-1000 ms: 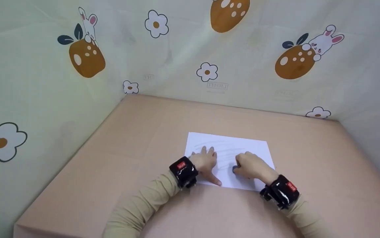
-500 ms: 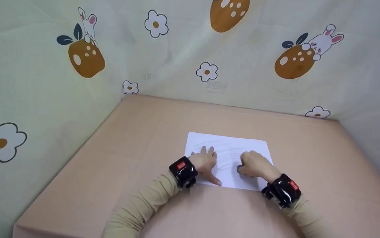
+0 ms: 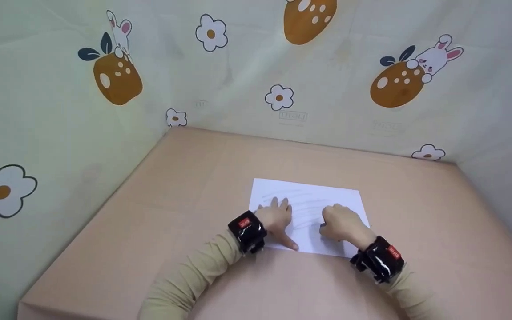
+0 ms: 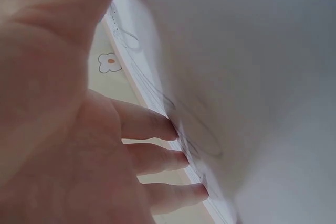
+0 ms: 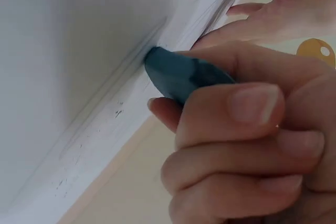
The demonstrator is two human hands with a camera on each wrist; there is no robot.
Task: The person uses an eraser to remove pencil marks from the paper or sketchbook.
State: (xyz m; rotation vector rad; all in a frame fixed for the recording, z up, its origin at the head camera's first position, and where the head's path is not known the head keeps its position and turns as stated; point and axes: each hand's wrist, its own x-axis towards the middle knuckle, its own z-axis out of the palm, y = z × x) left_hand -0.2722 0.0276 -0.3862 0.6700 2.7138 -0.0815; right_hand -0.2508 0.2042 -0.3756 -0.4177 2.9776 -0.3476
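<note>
A white sheet of paper lies on the table, streaked with faint grey pencil lines. On its left part rests my left hand, fingers spread and fingertips pressing the sheet. My right hand is over the right part, its fingers curled round a blue-green eraser. In the right wrist view the eraser's rounded end meets the paper beside the grey lines, and small dark crumbs are scattered nearby. From the head view my right fingers mostly hide the eraser.
The table has a plain tan cover. Behind it and along both sides hangs a pale curtain printed with rabbits, fruit and flowers. Each wrist carries a black camera band.
My right hand, with the eraser, has shifted a little to the right across the paper, then slightly back. The left hand has stayed in place.
</note>
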